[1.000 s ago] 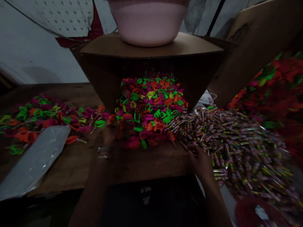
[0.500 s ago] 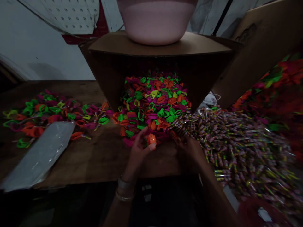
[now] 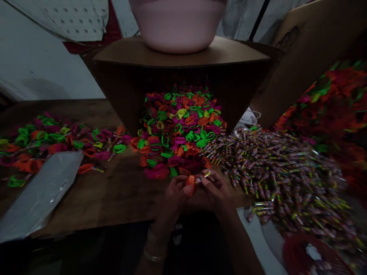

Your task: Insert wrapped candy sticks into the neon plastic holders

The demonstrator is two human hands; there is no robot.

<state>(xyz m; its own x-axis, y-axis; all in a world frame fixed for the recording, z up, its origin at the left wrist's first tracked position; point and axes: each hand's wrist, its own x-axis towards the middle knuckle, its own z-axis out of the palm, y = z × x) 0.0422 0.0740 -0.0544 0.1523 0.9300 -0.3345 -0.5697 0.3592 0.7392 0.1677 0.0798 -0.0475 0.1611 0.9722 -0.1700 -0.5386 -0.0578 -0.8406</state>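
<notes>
My left hand (image 3: 176, 193) is closed on an orange plastic toy watch (image 3: 190, 184), its thumb pressed against the near side. My right hand (image 3: 216, 189) pinches a thin, clear-wrapped candy tube (image 3: 205, 175), whose inner end meets the watch; whether it sits inside the band I cannot tell. Both hands are close together over the table's front part. Just beyond them lies a heap of green, orange, yellow and magenta toy watches (image 3: 183, 126), spilling from a cardboard box (image 3: 180, 59) on its side. To the right spreads a large pile of wrapped candy tubes (image 3: 272, 164).
A pink basin (image 3: 179, 26) stands on the box. On the left, more watches (image 3: 54, 137), some with tubes attached, lie beside a clear plastic bag stack (image 3: 43, 194). More watches (image 3: 338, 103) are heaped far right. A red round object (image 3: 309, 252) is near the lower right.
My right hand has come back from the edge of the candy pile with a tube. My left hand has drawn nearer with the orange watch, and the two hands have met.
</notes>
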